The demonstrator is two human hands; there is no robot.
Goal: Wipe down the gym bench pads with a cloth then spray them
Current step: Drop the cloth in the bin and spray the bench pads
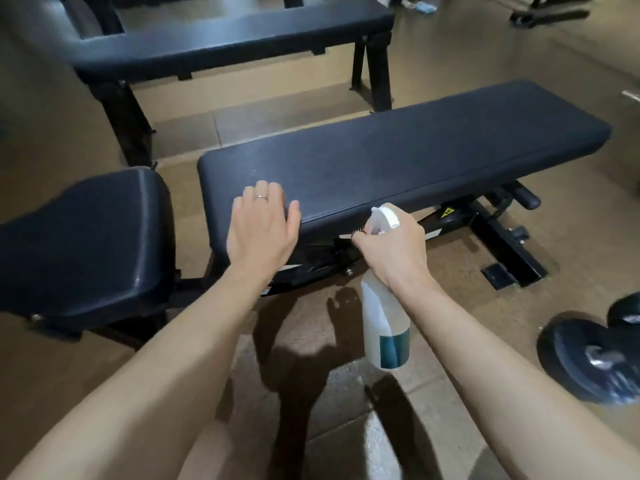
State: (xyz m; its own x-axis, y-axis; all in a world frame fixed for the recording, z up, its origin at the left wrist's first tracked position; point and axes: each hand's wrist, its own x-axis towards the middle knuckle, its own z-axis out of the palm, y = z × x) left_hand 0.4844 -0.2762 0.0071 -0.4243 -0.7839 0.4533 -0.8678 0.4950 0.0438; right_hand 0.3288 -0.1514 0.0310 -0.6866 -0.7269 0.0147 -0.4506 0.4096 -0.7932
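A long black back pad (415,154) of a gym bench lies flat in front of me, with a shorter black seat pad (86,237) to its left. My left hand (263,226) lies flat, fingers straight, on the near left corner of the long pad. My right hand (391,247) grips the neck of a white spray bottle (386,327) with a teal label, its nozzle beside the pad's near edge. The bottle's body hangs below my wrist. No cloth is in my hands.
A second black bench (225,39) stands behind. Dumbbells (588,358) lie on the tan floor at the right. The bench's black frame and foot (509,247) stick out under the long pad. A bluish cloth-like thing (424,8) lies on the floor far back.
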